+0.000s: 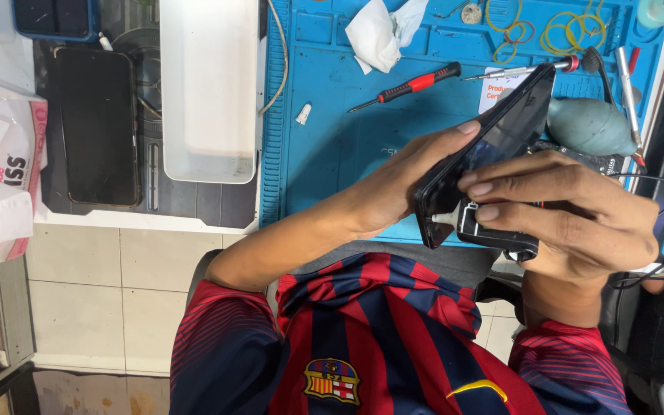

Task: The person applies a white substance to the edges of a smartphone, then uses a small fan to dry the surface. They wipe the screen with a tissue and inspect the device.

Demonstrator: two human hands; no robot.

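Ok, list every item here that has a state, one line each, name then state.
phone: tilted up off the mat, held in both hands, screen dark
left hand: gripping the phone's edge
right hand: closed around a small black part at the phone's lower end
white tray: upright
second phone: lying flat, screen dark
red screwdriver: lying on the blue mat

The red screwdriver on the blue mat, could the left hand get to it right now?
Probably not at once: the left hand is wrapped around the phone. The red screwdriver lies just beyond it on the blue mat, with nothing between them, so once freed, likely yes.
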